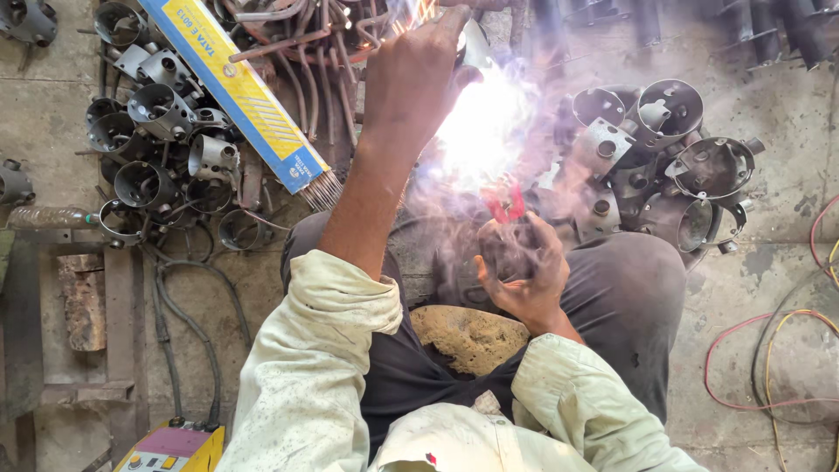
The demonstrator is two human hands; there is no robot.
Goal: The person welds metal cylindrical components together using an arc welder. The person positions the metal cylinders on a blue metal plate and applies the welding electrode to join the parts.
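Note:
My left hand [418,74] is stretched forward and closed around a grey metal piece [476,45], just above a white welding arc [481,131] with smoke and sparks. My right hand [524,271] is lower, near my knees, gripping a red-jawed electrode holder [505,206] that points up into the glare. The glare hides the workpiece under the arc. I sit with a rough stone block [468,336] between my legs.
Round metal housings are heaped at the left [162,114] and right [673,166]. A blue and yellow box of welding rods [236,87] lies open at upper left, beside bent rods [306,52]. A welding machine [170,446], hoses [183,323] and coloured wires [769,350] lie on the concrete floor.

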